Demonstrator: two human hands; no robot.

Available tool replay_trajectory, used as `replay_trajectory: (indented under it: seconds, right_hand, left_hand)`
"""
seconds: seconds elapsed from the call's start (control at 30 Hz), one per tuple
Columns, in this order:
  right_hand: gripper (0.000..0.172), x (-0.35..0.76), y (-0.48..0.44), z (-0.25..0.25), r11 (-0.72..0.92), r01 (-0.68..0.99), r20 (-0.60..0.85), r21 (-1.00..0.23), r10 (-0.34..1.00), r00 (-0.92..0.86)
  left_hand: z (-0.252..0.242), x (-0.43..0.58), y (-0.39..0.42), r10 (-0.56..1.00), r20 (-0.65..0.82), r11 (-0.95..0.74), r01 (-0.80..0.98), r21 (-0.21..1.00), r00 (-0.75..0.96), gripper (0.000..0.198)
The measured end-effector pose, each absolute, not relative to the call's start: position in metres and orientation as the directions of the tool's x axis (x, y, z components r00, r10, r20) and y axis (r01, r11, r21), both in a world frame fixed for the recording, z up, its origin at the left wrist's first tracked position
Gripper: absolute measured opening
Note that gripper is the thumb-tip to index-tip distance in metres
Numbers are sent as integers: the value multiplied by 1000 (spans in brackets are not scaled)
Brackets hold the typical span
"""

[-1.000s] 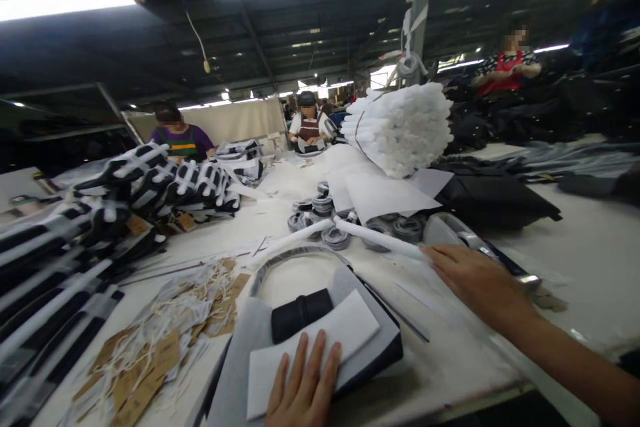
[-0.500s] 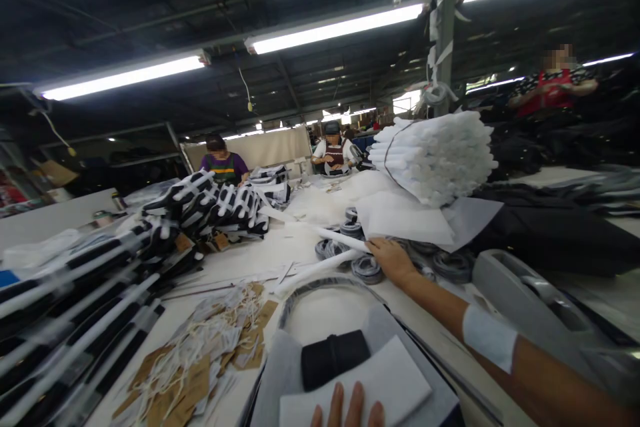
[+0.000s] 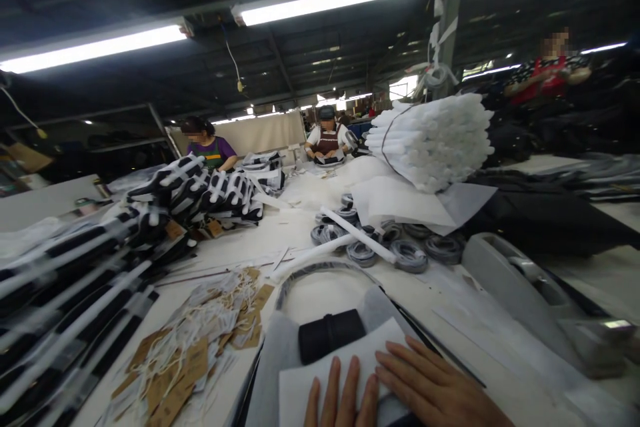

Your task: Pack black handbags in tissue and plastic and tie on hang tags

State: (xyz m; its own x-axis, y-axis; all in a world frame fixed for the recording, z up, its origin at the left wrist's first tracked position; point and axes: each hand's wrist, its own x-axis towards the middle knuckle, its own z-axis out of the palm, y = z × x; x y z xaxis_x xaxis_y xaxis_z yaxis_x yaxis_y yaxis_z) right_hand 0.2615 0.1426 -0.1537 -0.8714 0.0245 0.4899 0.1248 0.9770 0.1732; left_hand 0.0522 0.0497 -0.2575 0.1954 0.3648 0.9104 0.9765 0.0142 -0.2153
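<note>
Under both my hands lies a folded white foam sheet [image 3: 300,390] on top of a bag [image 3: 280,333] covered in pale tissue. My left hand [image 3: 345,397] rests flat on the sheet at the bottom, fingers spread. My right hand [image 3: 430,380] lies flat on the sheet's right part, fingers stretched out. A black cylindrical piece [image 3: 331,335] with a raised band sits just beyond the sheet. The bag's wrapped handle [image 3: 325,267] arches over the table. Past it, two white foam rods [image 3: 367,237] lie crossed, partly over coiled grey strips [image 3: 410,255].
Brown tags with strings [image 3: 185,360] lie left, beside stacked black-and-white wrapped pieces [image 3: 75,307]. A grey tape dispenser [image 3: 520,287] stands right. Behind is a tied bundle of white rods [image 3: 435,140]. Co-workers [image 3: 327,137] are at the back.
My right hand has let go of a white rod, leaving it across the coils, and come back onto the foam sheet. My left hand stays on the sheet. The view has shifted slightly.
</note>
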Motion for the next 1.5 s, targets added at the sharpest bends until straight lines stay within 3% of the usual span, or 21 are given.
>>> replay_trajectory:
  seconds: [0.1,0.2,0.37,0.43,0.5,0.57,0.63,0.67,0.73,0.9,1.0,1.2,1.5]
  right_hand:
    - [66,259,146,-179,964,141,504,226,8,-864]
    - [67,261,147,-188,972,163,515,169,55,-856]
    - [65,276,133,-184,981,188,539,-49,184,-822]
    - [57,291,122,-188,934,288,605,-210,356,-712]
    - [48,308,110,-194,736,454,575,-502,676,-460]
    - [56,319,101,-199,354,478,289,-804,935,-206]
    - [79,320,96,-199,3,356,-68,-935,980,-188]
    - [87,317,94,-196,-109,280,-182,-954,951,-249]
    - [91,307,94,-185,-214,151,-257,-965,887,-385]
    - [64,292,97,-151,-327,23,-289,-945,797,-530]
    - [58,290,97,-147,-403,1,-325,-915,735,-595]
    - [59,272,84,-158,-461,-171,-318,-870,793,-520]
    - [51,245,78,-141,-421,-348,-276,-838,876,-396]
  left_hand:
    - [-255,61,56,275,951,20,988,-153,142,22]
    - [-249,62,49,387,899,-10,976,-219,205,23]
    - [-232,58,24,649,702,-101,948,-301,292,34]
    - [-224,57,16,712,644,-115,952,-284,278,41]
    - [-218,58,10,753,607,-107,957,-269,255,46]
    - [-213,60,7,779,583,-95,963,-254,231,50]
    - [-210,62,5,800,568,-74,971,-229,195,54]
    - [-209,64,5,809,560,-67,974,-217,180,56]
    - [-207,66,4,817,552,-65,978,-197,166,59]
    - [-205,64,4,811,565,-75,985,-157,152,58]
    - [-205,59,2,811,563,-94,985,-146,161,59]
    - [-205,53,0,827,536,-97,983,-155,166,64]
    - [-208,51,9,774,613,-127,988,-91,156,59]
